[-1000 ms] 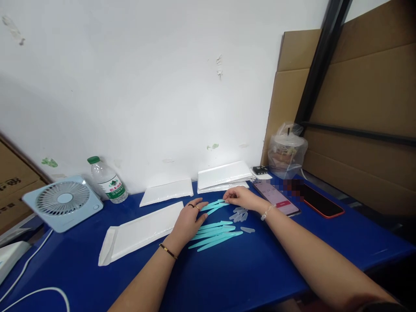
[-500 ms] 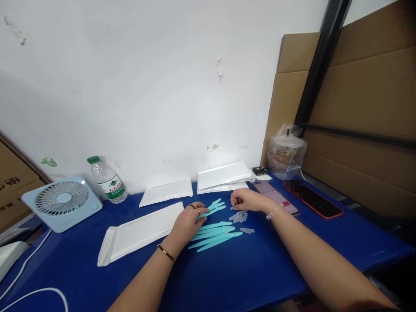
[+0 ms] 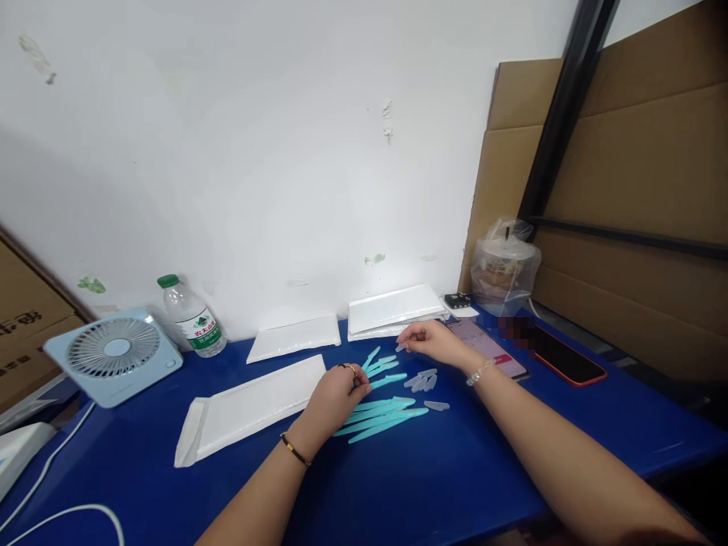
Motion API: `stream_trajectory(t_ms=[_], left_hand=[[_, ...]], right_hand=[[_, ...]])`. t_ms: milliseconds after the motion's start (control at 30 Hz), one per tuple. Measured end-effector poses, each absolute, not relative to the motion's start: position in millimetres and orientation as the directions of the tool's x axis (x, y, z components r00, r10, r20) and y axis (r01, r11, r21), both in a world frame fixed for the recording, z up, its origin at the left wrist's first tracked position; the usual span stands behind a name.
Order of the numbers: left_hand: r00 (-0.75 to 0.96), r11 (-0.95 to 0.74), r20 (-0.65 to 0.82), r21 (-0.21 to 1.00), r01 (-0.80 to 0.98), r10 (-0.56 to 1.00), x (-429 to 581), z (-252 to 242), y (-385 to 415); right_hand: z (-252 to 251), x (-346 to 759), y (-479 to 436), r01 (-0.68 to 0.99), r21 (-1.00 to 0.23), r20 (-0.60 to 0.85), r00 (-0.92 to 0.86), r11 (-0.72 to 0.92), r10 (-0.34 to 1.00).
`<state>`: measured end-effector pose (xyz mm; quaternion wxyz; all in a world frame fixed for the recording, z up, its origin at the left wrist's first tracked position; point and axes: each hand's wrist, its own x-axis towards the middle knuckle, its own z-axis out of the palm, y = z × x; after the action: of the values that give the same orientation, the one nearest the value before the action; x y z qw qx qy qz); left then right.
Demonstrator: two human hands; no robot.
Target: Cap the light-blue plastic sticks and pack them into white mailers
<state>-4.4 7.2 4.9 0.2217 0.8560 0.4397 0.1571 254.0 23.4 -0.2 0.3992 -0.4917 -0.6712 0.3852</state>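
Between the thumb and fingers of my left hand (image 3: pixel 337 394) is a turquoise eyebrow razor (image 3: pixel 391 378), its blade end pointing right. My right hand (image 3: pixel 433 341), raised a little to the upper right of it, pinches a small clear blade cap (image 3: pixel 400 347). Below and right of my left hand, several turquoise razors (image 3: pixel 389 424) lie side by side on the blue table. A few more razors (image 3: pixel 380 365) lie just beyond my left fingers, partly hidden. Several loose clear caps (image 3: pixel 422 381) are heaped under my right hand, with a single cap (image 3: pixel 437 406) nearer me.
A white padded mailer (image 3: pixel 255 406) lies left of my left hand; more mailers (image 3: pixel 395 307) rest against the wall. A fan (image 3: pixel 117 349) and a water bottle (image 3: pixel 196 322) stand at left. Two phones (image 3: pixel 569 356) and a bagged cup (image 3: pixel 505 265) are at right.
My right hand has lifted slightly up and left, with the cap now showing in its fingers. My left hand has drawn a razor away from the far ones, closer to me.
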Motion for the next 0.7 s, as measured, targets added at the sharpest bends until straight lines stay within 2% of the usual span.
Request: stream_trajectory(t_ms=[167, 300, 467, 700], left_hand=[[0.475, -0.383, 0.080, 0.714, 0.586, 0.877, -9, 1, 14], [0.468, -0.328, 0.074, 0.808, 0.490, 0.881, -10, -5, 19], [0.458, -0.328, 0.068, 0.791, 0.516, 0.886, -11, -6, 21], [0.462, -0.355, 0.077, 0.753, 0.554, 0.884, -11, -10, 23]], right_hand=[[-1, 254, 25, 0.071, -0.992, 0.087, -0.170, 0.100, 0.982], [0, 248, 23, -0.007, -0.997, 0.072, -0.123, 0.072, 0.990], [3, 241, 19, 0.021, -0.994, 0.103, -0.126, 0.107, 0.987], [6, 231, 12, 0.045, -0.995, 0.075, -0.189, 0.085, 0.979]])
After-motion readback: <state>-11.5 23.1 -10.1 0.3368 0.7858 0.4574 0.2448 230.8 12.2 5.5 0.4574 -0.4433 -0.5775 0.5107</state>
